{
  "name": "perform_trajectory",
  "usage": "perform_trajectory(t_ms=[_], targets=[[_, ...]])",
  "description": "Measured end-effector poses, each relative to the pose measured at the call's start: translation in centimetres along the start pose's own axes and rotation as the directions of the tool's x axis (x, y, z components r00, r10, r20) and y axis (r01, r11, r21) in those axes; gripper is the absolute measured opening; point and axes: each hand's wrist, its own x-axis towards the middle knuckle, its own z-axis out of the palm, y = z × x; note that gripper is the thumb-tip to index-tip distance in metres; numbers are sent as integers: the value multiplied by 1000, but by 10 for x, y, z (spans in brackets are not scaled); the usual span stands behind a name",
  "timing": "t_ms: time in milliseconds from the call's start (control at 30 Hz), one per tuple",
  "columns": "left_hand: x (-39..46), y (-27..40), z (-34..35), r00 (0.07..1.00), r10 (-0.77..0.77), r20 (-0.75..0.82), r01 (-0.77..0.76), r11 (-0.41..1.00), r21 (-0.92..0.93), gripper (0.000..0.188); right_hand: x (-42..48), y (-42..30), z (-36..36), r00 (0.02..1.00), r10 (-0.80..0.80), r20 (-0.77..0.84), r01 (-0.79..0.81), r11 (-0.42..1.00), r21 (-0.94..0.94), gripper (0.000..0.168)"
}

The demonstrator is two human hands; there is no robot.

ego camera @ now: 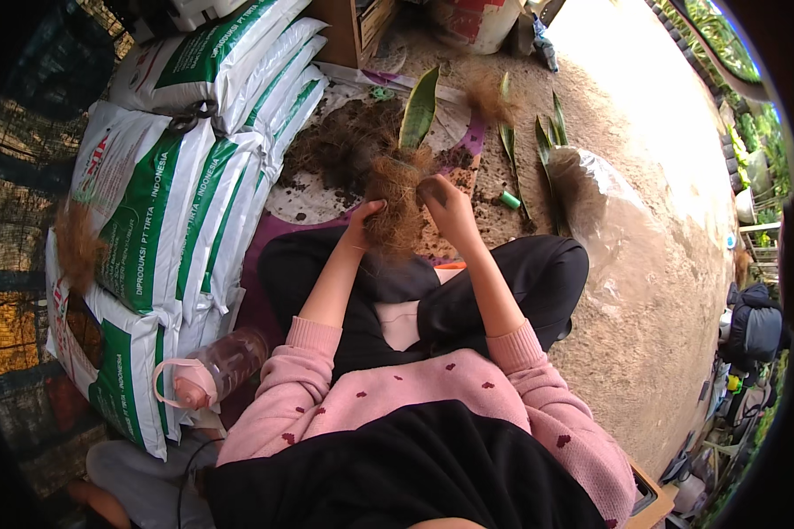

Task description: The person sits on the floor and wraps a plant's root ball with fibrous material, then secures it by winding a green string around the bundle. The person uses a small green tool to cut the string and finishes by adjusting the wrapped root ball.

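Observation:
A bundle of brown coconut fibre [397,202] is held upright above my crossed legs. A single snake plant leaf [420,111], green with yellow edges, stands out of its top. My left hand [362,225] wraps the bundle's lower left side, thumb on the fibre. On the right side, the soil-darkened fingers of my right hand [451,206] curl in and grip the fibre; whether a thread is pinched there is too small to tell. Behind the bundle, dark soil and loose fibre [344,142] lie heaped on a white and purple sheet [298,202].
Stacked white and green sacks [152,218] rise on the left, with a pink-lidded bottle [215,370] beside them. A green thread spool [509,200], snake plant leaves [544,142] and a clear plastic bag [609,211] lie right. Another person's grey-clad leg [139,463] shows lower left.

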Motion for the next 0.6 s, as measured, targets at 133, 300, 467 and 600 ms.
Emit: perform_trajectory(t_ms=[133,300,467,600], targets=[[7,-3,5,987,118,-108,-104,987,126,47,6,2,-4,998,62,21,-63,998,30,25],[15,-2,9,996,-26,-91,9,984,-180,46,14,-2,-4,991,125,55,-118,987,-110,31],[22,-6,-15,997,-63,-49,55,988,-142,45,12,-7,4,999,39,31,-37,996,-77,28],[26,-9,-20,996,-66,-53,61,994,-90,43,12,2,1,999,46,-11,-47,998,-45,24]])
